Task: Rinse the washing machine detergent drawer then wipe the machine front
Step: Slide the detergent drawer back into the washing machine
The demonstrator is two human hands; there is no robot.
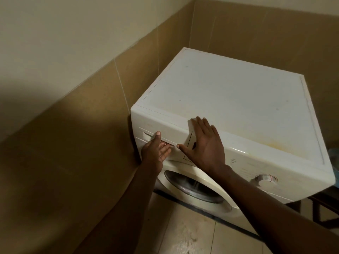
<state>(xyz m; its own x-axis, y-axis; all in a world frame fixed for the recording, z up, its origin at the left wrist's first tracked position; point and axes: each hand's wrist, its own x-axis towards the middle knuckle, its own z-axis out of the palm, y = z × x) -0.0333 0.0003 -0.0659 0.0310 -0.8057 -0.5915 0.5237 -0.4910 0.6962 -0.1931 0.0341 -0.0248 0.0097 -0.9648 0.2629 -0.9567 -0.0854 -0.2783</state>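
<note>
Two hands, left hand (156, 149) seemingly gripping detergent drawer (166, 133), right hand (206, 143) flat, released

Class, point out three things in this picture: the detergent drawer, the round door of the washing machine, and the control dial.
detergent drawer (166, 137): head view, on its white front panel above the handle recess.
round door (194, 187): head view, on the glass porthole.
control dial (265, 179): head view, on the knob's face.
</note>
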